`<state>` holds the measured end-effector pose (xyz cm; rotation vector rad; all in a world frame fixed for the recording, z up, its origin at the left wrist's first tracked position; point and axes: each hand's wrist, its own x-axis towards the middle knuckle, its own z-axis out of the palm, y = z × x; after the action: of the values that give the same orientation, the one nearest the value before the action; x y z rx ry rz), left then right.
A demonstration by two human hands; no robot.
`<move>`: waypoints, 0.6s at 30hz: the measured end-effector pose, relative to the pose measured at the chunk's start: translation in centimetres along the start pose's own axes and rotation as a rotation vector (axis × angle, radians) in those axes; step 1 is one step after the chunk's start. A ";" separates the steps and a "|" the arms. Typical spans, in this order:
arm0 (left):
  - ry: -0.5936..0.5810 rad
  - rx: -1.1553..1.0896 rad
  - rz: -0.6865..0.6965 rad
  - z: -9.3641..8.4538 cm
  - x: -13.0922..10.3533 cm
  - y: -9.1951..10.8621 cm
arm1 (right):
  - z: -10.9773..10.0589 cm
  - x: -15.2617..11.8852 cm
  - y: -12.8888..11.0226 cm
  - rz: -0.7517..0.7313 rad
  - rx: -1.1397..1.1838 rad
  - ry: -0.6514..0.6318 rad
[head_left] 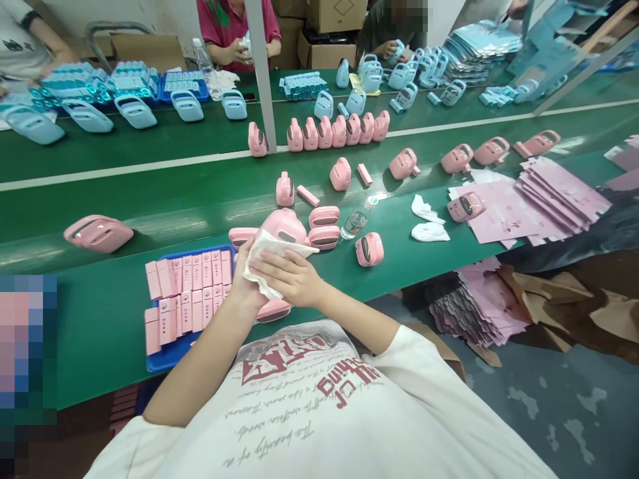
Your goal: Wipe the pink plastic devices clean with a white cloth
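Casing (284, 225), pink and rounded, is held over the green bench (100, 332) between both hands. Its near side is gripped by the left hand (244, 283), whose fingers are partly hidden by a white cloth (255, 256). The cloth is pressed against it by the right hand (292, 276), laid flat with fingers extended. Just beyond and beside it, similar pink units (324, 237) are set down, with a clear bottle (355, 221) at their right. To the left, pink blocks (197, 289) are ranged in a blue tray (164, 362). Crumpled tissues (430, 232) and pink sheets (504, 216) are laid farther right. Across the bench, blue units (187, 105) are placed near other people.
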<state>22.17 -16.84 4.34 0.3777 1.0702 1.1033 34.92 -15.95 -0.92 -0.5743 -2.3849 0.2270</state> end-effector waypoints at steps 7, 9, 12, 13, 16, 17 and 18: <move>0.059 -0.198 -0.040 1.4 -0.7 -1.7 | -0.7 -1.7 0.4 0.678 0.283 0.402; 0.043 -0.037 0.040 1.0 -0.6 -2.8 | -2.4 -1.5 0.9 0.910 0.687 0.472; -0.108 0.279 0.110 0.0 -0.4 -3.8 | -5.1 -2.5 2.4 1.025 1.146 0.322; -0.180 0.396 0.109 -0.2 -0.3 -4.0 | -5.8 -3.2 3.0 1.044 1.153 0.260; -0.351 0.756 0.129 -0.7 -0.2 -4.5 | -6.9 -5.8 4.2 1.138 0.889 0.145; -0.382 0.855 0.159 -0.7 -0.2 -4.8 | -7.0 -6.7 4.4 1.166 0.788 0.112; -0.400 0.934 0.193 -0.8 -0.1 -5.2 | -7.0 -7.4 4.6 1.185 0.707 0.075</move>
<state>24.23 -19.49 0.33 1.4021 1.1437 0.5809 46.07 -15.20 -1.25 -1.4855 -1.4346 1.4215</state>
